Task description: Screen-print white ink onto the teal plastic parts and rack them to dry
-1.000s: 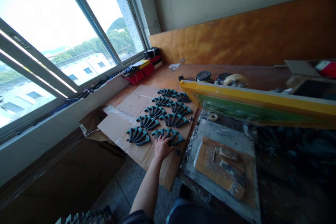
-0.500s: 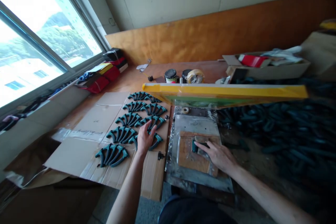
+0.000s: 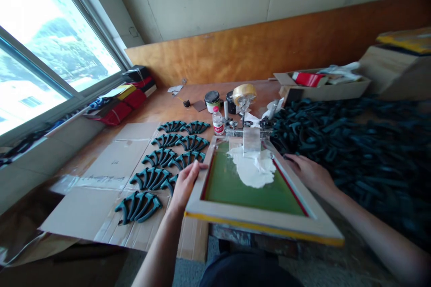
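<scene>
A screen-printing frame [image 3: 259,213] with a green mesh lies lowered in front of me, with a patch of white ink [image 3: 256,172] on its mesh. A wide pale squeegee blade [image 3: 252,140] stands in the ink at the far end. My left hand [image 3: 186,184] holds the left side of the frame, thumb at its rim and fingers mostly hidden. Beside the right rim, my right hand [image 3: 311,172] has its fingers stretched forward, apparently with nothing in them. Rows of curved dark green handles [image 3: 139,206] lie on cardboard at the left.
A heap of dark green parts [image 3: 319,130] fills the right side. Behind the frame stand a red-capped bottle [image 3: 218,123], an ink jar [image 3: 212,101] and a tape roll [image 3: 244,94]. Farther back sits an open carton [image 3: 332,89]. The cardboard sheet [image 3: 111,166] covers the left bench.
The frame has swung down from its raised position, covering the board and the handle on it. My left hand moved from the handle rows to its rim; my right hand moved outward right.
</scene>
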Demonstrator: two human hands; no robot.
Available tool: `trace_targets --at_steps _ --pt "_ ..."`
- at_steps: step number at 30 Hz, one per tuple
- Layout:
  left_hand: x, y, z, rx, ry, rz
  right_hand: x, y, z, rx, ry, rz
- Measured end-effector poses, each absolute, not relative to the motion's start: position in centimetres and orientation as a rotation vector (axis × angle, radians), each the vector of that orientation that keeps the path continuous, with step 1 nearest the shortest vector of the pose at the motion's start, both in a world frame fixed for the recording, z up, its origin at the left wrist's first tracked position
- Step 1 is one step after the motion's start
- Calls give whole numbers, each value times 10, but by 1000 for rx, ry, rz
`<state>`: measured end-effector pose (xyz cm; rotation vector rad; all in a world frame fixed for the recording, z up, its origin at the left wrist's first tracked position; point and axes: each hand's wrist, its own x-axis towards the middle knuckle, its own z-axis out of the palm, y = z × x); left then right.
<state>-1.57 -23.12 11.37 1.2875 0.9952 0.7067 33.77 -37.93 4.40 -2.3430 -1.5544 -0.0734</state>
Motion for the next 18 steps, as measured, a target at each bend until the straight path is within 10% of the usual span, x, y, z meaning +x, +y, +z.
trace_targets --at_steps 7,18 --pt "-29 -249 -10 1486 1137 505 285 -313 79 -2046 -1940 -226" --pt "-30 -245 -25 1666 1166 425 251 -369 51 -1599 -2478 69"
